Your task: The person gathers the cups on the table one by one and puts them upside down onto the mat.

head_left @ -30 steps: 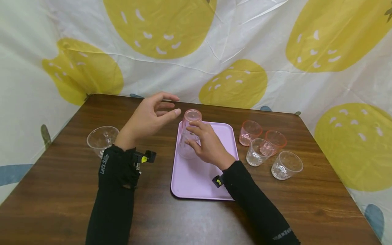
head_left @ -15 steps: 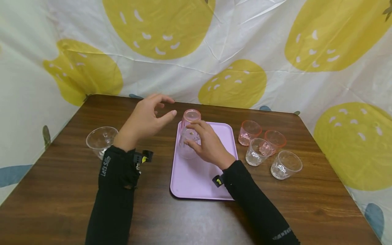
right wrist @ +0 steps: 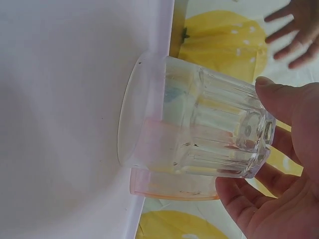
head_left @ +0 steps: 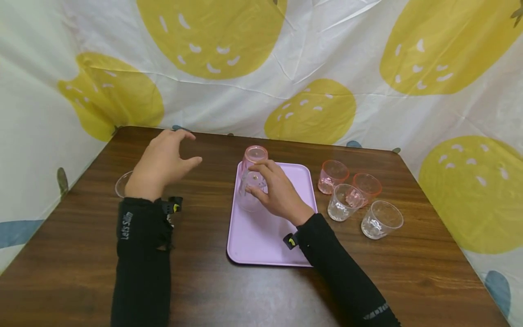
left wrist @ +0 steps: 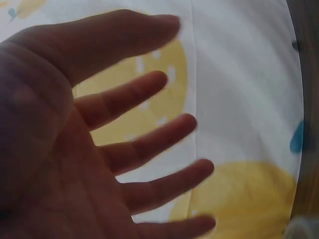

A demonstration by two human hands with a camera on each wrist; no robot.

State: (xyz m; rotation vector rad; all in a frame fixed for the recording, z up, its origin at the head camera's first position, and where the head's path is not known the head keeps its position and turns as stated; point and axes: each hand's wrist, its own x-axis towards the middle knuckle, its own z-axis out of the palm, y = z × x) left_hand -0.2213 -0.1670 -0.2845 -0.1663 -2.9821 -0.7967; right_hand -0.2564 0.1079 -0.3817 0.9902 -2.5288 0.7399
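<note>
My right hand (head_left: 281, 194) holds a clear plastic cup (right wrist: 219, 129) by its base end, thumb on one side and fingers on the other. That cup stands upside down on the lilac tray (head_left: 269, 247), rim against the surface. Just behind it is a pink cup (head_left: 255, 153), also upside down; the right wrist view shows only a part of this pink cup (right wrist: 174, 186). My left hand (head_left: 157, 161) hovers left of the tray, fingers spread and holding nothing. It hides most of another clear cup (head_left: 119, 185) at the table's left.
Right of the tray, two pink cups (head_left: 327, 184) and two clear cups (head_left: 373, 228) stand upright on the brown wooden table (head_left: 204, 290). A white curtain (head_left: 229, 104) with yellow fruit prints hangs behind the table.
My left hand has moved left, away from the upside-down cups, and now covers more of the clear cup at the left. My right hand stays at its cup.
</note>
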